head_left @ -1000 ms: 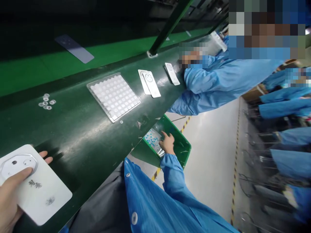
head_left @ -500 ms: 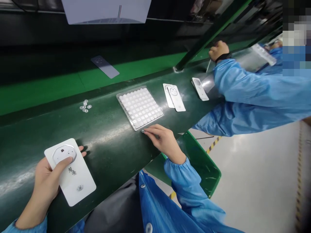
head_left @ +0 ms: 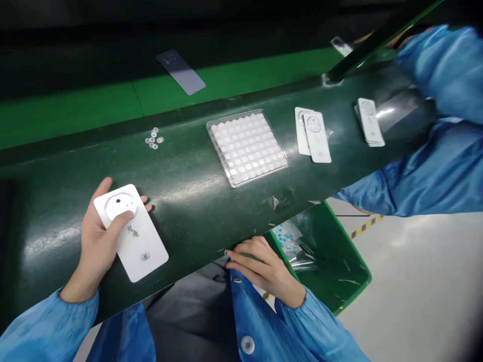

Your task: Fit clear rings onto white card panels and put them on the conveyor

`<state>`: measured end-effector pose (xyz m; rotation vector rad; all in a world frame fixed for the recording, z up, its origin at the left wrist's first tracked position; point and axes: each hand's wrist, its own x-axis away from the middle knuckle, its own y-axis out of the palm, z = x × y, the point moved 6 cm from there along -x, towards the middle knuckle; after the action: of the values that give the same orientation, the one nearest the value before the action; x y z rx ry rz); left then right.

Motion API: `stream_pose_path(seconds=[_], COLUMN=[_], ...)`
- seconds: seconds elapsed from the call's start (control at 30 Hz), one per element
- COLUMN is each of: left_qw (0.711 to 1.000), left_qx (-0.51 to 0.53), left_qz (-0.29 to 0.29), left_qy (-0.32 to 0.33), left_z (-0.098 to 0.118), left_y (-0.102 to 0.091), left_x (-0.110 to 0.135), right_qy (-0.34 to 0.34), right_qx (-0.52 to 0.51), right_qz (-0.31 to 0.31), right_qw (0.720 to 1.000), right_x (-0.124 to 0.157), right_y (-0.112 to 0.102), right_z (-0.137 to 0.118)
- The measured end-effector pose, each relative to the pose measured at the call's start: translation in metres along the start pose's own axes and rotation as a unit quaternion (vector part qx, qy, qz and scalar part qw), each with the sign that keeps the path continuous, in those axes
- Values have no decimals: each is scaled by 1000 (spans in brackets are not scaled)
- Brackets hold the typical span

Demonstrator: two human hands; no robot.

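Observation:
My left hand [head_left: 98, 236] grips a white flat panel [head_left: 132, 232] with a raised round part near its top, thumb pressed on that part, over the dark green worktop [head_left: 196, 196]. My right hand [head_left: 264, 269] is at the worktop's near edge, fingers pinched together on a tiny round piece [head_left: 227, 253]. A clear tray of small white round parts [head_left: 247, 147] lies further back on the worktop.
Several loose small rings [head_left: 154, 140] lie left of the tray. Two white panels [head_left: 314, 129] and another stack [head_left: 370, 122] lie to the right. A green bin [head_left: 332, 261] with clear bags stands below. A co-worker's blue sleeve [head_left: 433, 166] is at right. A grey panel [head_left: 181, 72] lies on the bright green strip.
My right hand went from the green bin to the tray's near edge, then drew back to the worktop's near edge with a tiny piece. My left hand keeps its hold on the white panel.

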<state>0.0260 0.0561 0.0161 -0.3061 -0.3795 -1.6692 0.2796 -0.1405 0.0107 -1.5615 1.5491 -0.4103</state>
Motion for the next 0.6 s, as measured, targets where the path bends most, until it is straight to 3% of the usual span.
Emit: stream_pose_path(seconds=[0.1,0.17,0.23,0.3,0.37,0.4,0.47,0.6], left_qw=[998,994,986,974,956,945,924,895], left_qx=[-23,-44,-76,-132,-193,-217,-237,-212], left_qz=[2,-14,-38,-66,-82,-91,-120,-169], left_qy=[55,104,144,170,204,226,275,354], left_z=[1,2,1,-3,-5,-6,-5,-4], left_y=[3,6,10,14,18,20,27,36], left_x=[4,8,10,11,13,14,17,24], right_qy=[27,117,238,328,366,376,388,395], right_qx=[-60,-153,-305,-462,-567,-595,-623,-636], right_qz=[27,56,85,91,81,76,59,31], right_qw=[997,980,918,819,734,706,677,662], right_x=[-2,-13,-27,-45,-66,-76,-90,-102], right_y=[3,5,14,30,46,53,64,79], right_z=[0,5,11,9,2,-1,-8,-18])
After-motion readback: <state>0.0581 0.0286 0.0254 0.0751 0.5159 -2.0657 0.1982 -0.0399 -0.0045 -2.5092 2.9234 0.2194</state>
